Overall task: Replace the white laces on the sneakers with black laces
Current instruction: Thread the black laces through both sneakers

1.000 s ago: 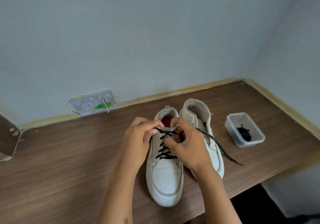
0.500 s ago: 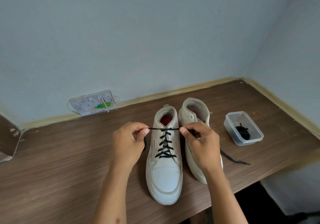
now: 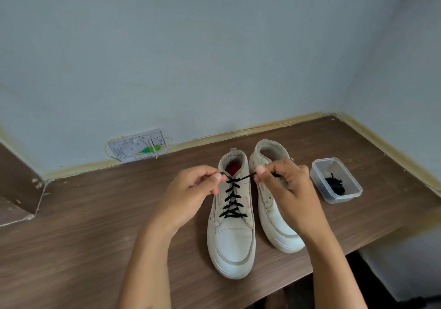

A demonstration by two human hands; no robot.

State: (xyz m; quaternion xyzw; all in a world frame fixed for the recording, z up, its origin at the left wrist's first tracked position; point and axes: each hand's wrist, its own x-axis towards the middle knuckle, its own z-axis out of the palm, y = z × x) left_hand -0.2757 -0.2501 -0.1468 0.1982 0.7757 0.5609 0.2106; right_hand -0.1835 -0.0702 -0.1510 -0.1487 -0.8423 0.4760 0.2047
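We are at the tightening step on the left shoe (image 3: 231, 215), centre of the frame: the black lace (image 3: 232, 200) is already crossed up through its eyelets, and its two ends are drawn out sideways at the collar. Our left hand (image 3: 191, 197) pinches one end between thumb and forefinger, just left of the shoe's top; our right hand (image 3: 290, 189) pinches the other end the same way, over the right shoe (image 3: 274, 203). No white lace shows anywhere.

Next, we judge, comes an even pull on both ends, then a knot, and after that the right shoe, which seems unlaced as far as the hand lets us see. The pull wants balance, or the light shoe may slide on the smooth top.

The shoes are off-white, leather-like, with stitched toe panels, thick pale soles and high padded collars; the left one has a red lining. The lace is thin, flat and matt. At centre right a clear plastic tub (image 3: 350, 195), rectangular with rounded corners, holds a bundled dark lace (image 3: 335, 184). The desk (image 3: 83, 225) is brown wood-grain laminate, chipped at its left edge.
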